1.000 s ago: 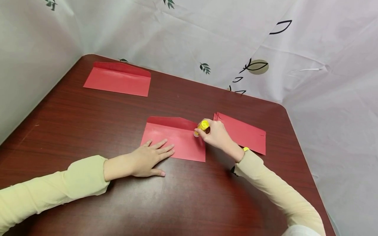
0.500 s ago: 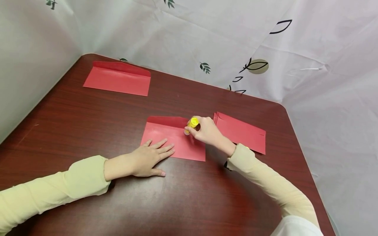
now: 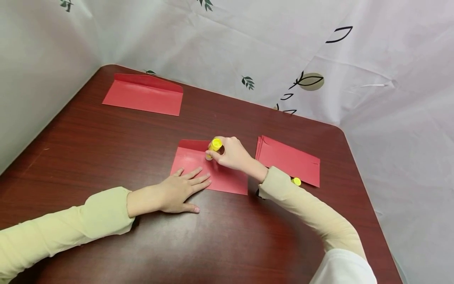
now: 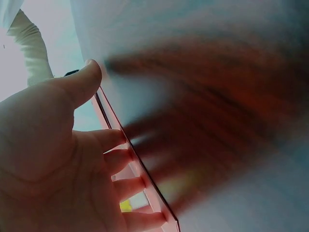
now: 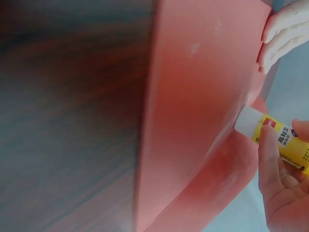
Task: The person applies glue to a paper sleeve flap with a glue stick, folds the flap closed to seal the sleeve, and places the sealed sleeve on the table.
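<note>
A red envelope with its flap unfolded lies on the brown table. My left hand rests flat on its left part, fingers spread; in the left wrist view the fingertips touch the envelope near its edge. My right hand grips a yellow glue stick and holds its white end against the envelope just below the flap fold. In the right wrist view the glue stick shows its printed label, and the white end meets the red paper along the fold.
A second red envelope with a raised flap lies at the back left. Stacked red envelopes sit to the right, with a small yellow cap at their front edge. Patterned white sheeting stands behind the table.
My right hand has slid the glue stick leftward along the envelope's fold, from near the right corner to about the middle. The left hand stays in place.
</note>
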Action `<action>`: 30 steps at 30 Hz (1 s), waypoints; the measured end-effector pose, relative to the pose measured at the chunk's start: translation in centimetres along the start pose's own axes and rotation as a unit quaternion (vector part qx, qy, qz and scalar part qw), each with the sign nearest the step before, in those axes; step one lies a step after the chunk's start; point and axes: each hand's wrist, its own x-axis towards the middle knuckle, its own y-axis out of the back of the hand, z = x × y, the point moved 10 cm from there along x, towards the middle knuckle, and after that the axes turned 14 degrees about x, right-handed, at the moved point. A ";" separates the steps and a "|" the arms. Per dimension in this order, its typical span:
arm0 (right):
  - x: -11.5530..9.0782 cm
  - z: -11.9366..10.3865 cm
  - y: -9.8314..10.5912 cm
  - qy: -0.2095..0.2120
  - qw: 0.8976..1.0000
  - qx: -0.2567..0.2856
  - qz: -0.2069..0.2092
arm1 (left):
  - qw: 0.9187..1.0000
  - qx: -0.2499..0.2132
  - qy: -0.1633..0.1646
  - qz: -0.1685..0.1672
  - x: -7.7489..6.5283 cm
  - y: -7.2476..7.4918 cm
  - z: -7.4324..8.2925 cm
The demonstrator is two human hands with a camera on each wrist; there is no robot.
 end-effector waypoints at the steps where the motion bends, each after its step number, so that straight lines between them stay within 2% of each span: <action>1: 0.3 -0.2 -0.2 0.004 1.000 -0.001 -0.003 | 1.000 0.001 -0.001 0.001 0.0 0.0 0.0; 18: 3.7 -3.0 -3.3 0.016 0.999 -0.021 -0.040 | 1.000 -0.016 0.000 -0.008 0.0 -0.1 0.0; 30: 5.1 -4.5 -4.7 0.038 0.998 -0.010 -0.051 | 1.000 0.006 0.005 -0.005 -0.1 0.0 0.0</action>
